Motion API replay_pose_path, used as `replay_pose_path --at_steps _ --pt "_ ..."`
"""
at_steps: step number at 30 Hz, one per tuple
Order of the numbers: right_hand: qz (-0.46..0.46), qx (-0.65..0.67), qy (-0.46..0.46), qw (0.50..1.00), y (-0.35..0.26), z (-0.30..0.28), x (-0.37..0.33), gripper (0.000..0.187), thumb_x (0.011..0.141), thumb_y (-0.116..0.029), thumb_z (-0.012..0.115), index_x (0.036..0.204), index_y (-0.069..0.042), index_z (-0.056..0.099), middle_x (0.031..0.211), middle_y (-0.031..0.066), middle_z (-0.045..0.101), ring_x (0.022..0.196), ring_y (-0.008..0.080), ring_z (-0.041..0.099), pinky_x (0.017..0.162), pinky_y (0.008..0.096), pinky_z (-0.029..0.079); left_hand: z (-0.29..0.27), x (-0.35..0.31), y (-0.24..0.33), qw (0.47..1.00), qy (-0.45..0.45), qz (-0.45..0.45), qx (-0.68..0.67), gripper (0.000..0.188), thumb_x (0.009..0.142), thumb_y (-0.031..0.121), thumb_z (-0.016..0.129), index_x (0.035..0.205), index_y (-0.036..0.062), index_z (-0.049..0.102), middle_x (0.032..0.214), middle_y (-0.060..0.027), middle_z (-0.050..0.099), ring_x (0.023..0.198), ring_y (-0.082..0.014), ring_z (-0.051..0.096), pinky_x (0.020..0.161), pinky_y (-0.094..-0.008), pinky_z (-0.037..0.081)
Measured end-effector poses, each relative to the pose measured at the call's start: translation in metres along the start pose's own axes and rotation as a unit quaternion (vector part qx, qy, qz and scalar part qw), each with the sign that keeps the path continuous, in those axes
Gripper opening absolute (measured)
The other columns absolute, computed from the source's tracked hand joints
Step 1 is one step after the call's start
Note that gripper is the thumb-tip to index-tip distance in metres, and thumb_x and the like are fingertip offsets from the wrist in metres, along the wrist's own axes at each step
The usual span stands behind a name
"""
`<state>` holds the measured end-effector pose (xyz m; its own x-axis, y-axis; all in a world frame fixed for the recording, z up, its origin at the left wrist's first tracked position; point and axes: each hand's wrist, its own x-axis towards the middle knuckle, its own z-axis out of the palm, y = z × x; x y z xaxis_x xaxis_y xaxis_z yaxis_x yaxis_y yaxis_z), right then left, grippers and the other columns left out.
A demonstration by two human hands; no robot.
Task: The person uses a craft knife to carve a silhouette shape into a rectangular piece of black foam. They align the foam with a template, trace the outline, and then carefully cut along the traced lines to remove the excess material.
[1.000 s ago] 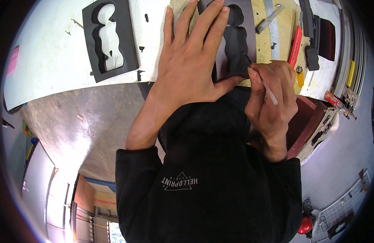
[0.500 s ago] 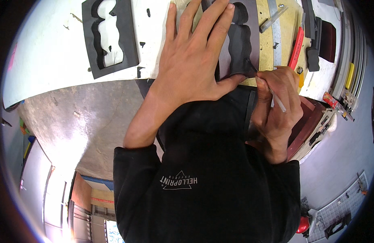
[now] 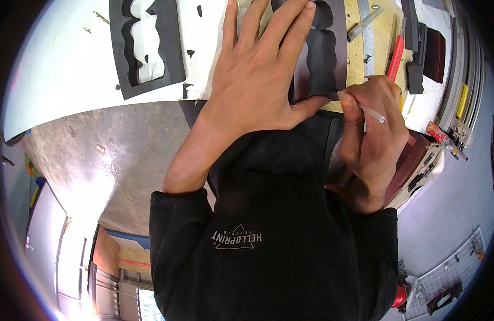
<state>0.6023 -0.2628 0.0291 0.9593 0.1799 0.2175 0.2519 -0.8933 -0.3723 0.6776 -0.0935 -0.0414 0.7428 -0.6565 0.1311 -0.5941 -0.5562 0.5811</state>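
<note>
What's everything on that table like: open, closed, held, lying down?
Left hand: open, spread out
Right hand: closed
Clear stick: held in right hand
Dark wavy piece: lying flat
Black frame: lying flat, cut through
Metal ruler: lying flat, partly covered
Clear tube: lying across ruler
Red cutter: lying down

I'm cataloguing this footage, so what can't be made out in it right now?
In the head view:
Stick: far tip, hidden by the right hand or too small.
Dark panel: part, covered by the left hand.
Black frame: far end, cut off by the upper edge.
Yellow item: shape, hidden by the right hand.
</note>
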Motion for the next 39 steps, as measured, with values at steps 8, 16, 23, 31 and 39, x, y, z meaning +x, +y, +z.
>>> replay_pose_path --at_steps 8,16,23,31,39 --pt "0.033 0.02 -0.037 0.999 0.004 -0.003 0.007 0.009 0.091 -0.002 0.068 0.088 0.003 0.062 0.079 0.0145 0.061 0.073 0.0334 0.06 0.073 0.0413 0.048 0.0 0.003 0.001 0.999 -0.024 -0.012 0.019 0.109 0.077 0.061 0.076 0.151 -0.007 0.036 0.161 -0.0218 0.03 0.146 -0.0477 0.026 0.118 -0.0665 0.016" --pt "0.108 0.156 0.031 0.981 0.015 -0.005 0.005 0.009 0.089 -0.003 0.073 0.087 0.002 0.066 0.076 0.0113 0.064 0.068 0.0286 0.06 0.068 0.0363 0.047 0.009 0.004 0.005 0.997 0.054 -0.023 -0.042 0.118 0.059 0.046 0.088 0.157 0.0067 0.034 0.163 -0.0112 0.033 0.147 -0.0427 0.03 0.121 -0.0623 0.016" --pt "0.096 0.228 -0.004 0.969 0.025 0.002 0.003 0.007 0.089 -0.004 0.073 0.088 0.001 0.069 0.079 0.0119 0.069 0.068 0.0278 0.065 0.071 0.0358 0.048 0.014 0.003 -0.002 0.998 0.037 -0.02 -0.054 0.119 0.06 0.045 0.087 0.158 0.0057 0.032 0.163 -0.0136 0.032 0.149 -0.043 0.028 0.121 -0.0622 0.014" --pt "0.076 0.221 -0.015 0.972 0.028 0.003 0.002 0.008 0.089 -0.004 0.074 0.086 0.0 0.067 0.076 0.0107 0.066 0.066 0.0277 0.062 0.07 0.0361 0.046 0.014 0.004 -0.001 0.999 0.026 -0.021 -0.038 0.118 0.062 0.044 0.087 0.158 0.0036 0.031 0.163 -0.0159 0.032 0.15 -0.0428 0.028 0.121 -0.0637 0.015" --pt "0.05 0.173 -0.027 0.983 0.034 -0.002 0.002 0.012 0.093 -0.007 0.069 0.089 0.004 0.066 0.075 0.0116 0.064 0.067 0.0257 0.058 0.072 0.0372 0.046 0.017 0.007 0.003 0.998 0.06 0.007 -0.033 0.12 0.06 0.043 0.088 0.158 0.0045 0.03 0.163 -0.016 0.031 0.15 -0.0424 0.028 0.121 -0.0634 0.015"
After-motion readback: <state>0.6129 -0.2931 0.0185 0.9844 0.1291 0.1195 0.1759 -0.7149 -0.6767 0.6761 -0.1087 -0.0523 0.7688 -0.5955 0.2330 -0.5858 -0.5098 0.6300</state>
